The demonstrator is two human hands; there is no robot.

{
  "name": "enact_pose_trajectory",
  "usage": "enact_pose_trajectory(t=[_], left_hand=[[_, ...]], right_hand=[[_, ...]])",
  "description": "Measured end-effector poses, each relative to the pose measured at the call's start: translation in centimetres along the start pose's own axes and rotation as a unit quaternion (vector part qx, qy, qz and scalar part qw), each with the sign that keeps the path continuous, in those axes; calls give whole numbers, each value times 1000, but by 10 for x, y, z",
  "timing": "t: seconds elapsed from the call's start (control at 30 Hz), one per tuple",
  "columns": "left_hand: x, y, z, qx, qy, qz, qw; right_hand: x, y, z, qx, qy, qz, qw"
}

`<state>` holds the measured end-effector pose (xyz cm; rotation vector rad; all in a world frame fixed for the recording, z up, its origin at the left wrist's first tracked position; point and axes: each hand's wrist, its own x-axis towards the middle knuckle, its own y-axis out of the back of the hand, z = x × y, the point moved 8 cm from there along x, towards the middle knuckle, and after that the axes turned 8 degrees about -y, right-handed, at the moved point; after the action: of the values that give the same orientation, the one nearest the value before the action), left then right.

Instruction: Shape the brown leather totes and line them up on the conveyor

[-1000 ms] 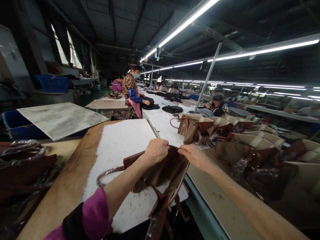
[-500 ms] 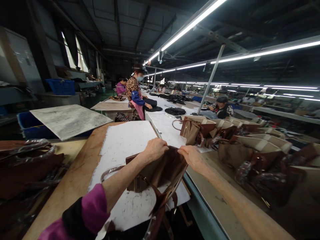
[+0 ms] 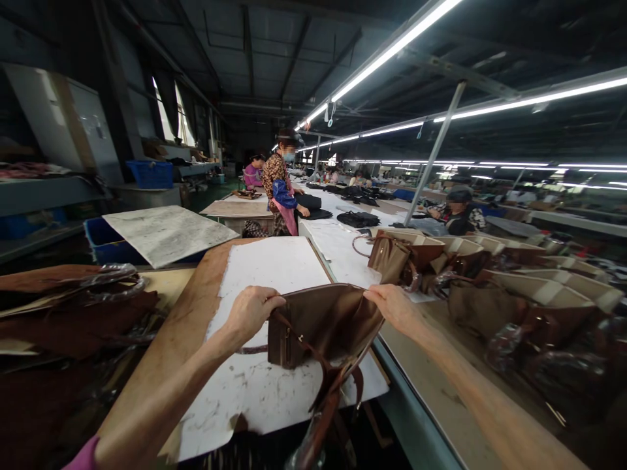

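While its top edge is stretched between both hands, a brown bag is held over the near part of the bench, close to the right edge. One end of the rim is pinched between thumb and fingers by the left hand; the opposite end is gripped in the same way by the right hand. Below the left hand, a small metal fitting is seen on the bag's side. A film-wrapped handle is hung past the near edge of the bench. Whether the bag's base is supported by the white paper beneath cannot be told.

On a second bench to the right, more bags are crowded together. Beyond the left edge of the first, brown pieces are heaped with clear wrapping; farther off, a pale board is laid across a blue bin. Past the far edge, a co-worker is seen beside black pieces.
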<state>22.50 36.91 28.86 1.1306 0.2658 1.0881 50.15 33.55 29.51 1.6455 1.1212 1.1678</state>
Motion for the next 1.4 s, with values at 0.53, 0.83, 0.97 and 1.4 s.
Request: enact_pose_trajectory(t=[0.53,0.83,0.97,1.4], left_hand=[[-44,-6,46,80,-13,-10,997],[-56,30,110,79,-133,98,983],[-89,88,104,10,-176,351,920],[0,-37,9,-227,9,51,973]], right_hand=[[-61,31,-150,-100,266,76,956],[-53,25,-140,-15,211,-98,972],[-34,64,-84,174,108,-62,977],[-45,49,24,619,-90,113,772]])
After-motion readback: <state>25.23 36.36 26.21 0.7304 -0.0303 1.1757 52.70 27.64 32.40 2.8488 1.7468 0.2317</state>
